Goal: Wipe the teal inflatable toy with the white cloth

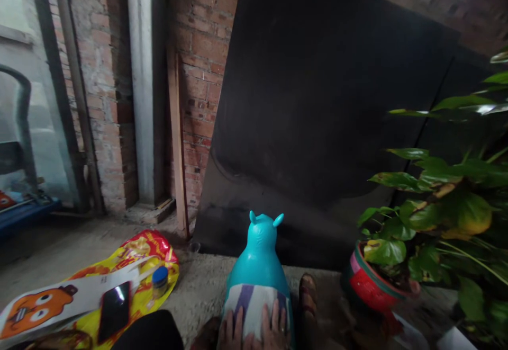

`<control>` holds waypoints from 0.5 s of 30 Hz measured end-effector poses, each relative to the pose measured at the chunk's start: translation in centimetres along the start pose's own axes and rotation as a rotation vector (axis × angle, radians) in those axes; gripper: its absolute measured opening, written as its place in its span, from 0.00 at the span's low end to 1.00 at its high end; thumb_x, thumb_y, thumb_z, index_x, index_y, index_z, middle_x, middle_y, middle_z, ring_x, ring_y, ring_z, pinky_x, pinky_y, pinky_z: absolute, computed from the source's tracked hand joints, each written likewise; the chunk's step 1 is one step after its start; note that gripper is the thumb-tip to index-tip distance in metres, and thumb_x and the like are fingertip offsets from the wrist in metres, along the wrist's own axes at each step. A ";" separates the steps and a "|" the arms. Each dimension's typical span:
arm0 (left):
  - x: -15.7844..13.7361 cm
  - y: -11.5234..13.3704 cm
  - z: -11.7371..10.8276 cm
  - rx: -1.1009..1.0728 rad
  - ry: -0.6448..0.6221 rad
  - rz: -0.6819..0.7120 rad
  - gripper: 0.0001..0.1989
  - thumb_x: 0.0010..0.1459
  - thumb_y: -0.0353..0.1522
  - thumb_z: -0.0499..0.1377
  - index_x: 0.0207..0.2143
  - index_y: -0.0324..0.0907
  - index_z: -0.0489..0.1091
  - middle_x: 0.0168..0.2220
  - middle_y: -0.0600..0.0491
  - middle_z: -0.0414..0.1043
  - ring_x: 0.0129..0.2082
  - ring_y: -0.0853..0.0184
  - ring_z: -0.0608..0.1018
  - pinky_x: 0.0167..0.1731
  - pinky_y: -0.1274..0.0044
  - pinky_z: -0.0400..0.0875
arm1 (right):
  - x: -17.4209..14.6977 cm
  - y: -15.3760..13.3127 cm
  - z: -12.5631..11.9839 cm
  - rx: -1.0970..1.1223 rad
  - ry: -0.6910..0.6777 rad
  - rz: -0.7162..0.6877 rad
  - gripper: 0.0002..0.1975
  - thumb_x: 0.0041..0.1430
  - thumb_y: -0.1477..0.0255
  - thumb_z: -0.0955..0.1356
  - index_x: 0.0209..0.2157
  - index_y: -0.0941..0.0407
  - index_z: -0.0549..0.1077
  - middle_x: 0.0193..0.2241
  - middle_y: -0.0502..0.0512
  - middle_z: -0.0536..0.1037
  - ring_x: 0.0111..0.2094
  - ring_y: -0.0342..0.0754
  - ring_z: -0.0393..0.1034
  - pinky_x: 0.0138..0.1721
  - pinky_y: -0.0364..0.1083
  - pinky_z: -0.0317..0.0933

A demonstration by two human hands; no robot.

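A turquoise inflatable animal toy (260, 265) with two small ears stands in front of me at the bottom centre, its head away from me. Across its back lies a white cloth with purple stripes (252, 302). My left hand (231, 333) rests flat on the left part of the cloth, fingers stretched out. Beside it, my right hand (274, 328) lies on the right part, its fingers also spread. Both hands press on the cloth from above, and neither is closed around anything. The wrists are cut off by the lower edge.
On the floor at left, a yellow and red plastic sheet (161, 247) bears a white bag with an orange cartoon face (39, 310), a phone (115, 307) and a blue-lidded jar (160, 281). A potted plant (377, 281) stands right. A large black panel (309, 101) leans on the brick wall.
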State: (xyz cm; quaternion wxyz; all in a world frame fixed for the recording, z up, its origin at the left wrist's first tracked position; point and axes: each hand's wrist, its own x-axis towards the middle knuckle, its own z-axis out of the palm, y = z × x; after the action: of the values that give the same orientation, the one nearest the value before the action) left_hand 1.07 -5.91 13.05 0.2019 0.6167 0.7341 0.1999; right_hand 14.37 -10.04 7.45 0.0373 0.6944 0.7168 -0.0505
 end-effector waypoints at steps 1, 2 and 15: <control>-2.0 -1.6 1.2 0.017 -0.030 -0.008 0.20 0.62 0.44 0.60 0.54 0.47 0.69 0.57 0.50 0.71 0.52 0.62 0.75 0.50 0.63 0.76 | 0.1 0.1 0.6 0.010 -0.013 0.005 0.25 0.65 0.55 0.68 0.58 0.53 0.67 0.60 0.59 0.68 0.56 0.55 0.67 0.57 0.62 0.65; -3.6 -3.0 2.3 0.034 -0.058 -0.013 0.21 0.61 0.45 0.61 0.54 0.48 0.69 0.57 0.50 0.70 0.53 0.61 0.75 0.52 0.62 0.75 | 0.3 0.3 1.1 0.028 -0.035 0.005 0.28 0.65 0.54 0.68 0.61 0.51 0.65 0.63 0.60 0.65 0.60 0.58 0.64 0.58 0.63 0.63; -3.9 -9.0 10.7 0.154 -0.179 0.030 0.30 0.60 0.43 0.48 0.65 0.53 0.62 0.69 0.59 0.59 0.71 0.57 0.56 0.70 0.63 0.52 | 1.4 0.7 5.7 0.147 0.112 0.059 0.26 0.68 0.55 0.58 0.66 0.42 0.58 0.69 0.51 0.51 0.70 0.62 0.47 0.64 0.66 0.55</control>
State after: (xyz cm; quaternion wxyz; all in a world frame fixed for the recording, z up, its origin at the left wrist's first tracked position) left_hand 0.08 -10.74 -0.63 0.2154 0.6568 0.7170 0.0901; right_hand 14.95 -9.32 1.59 -0.0525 0.7178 0.6914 -0.0629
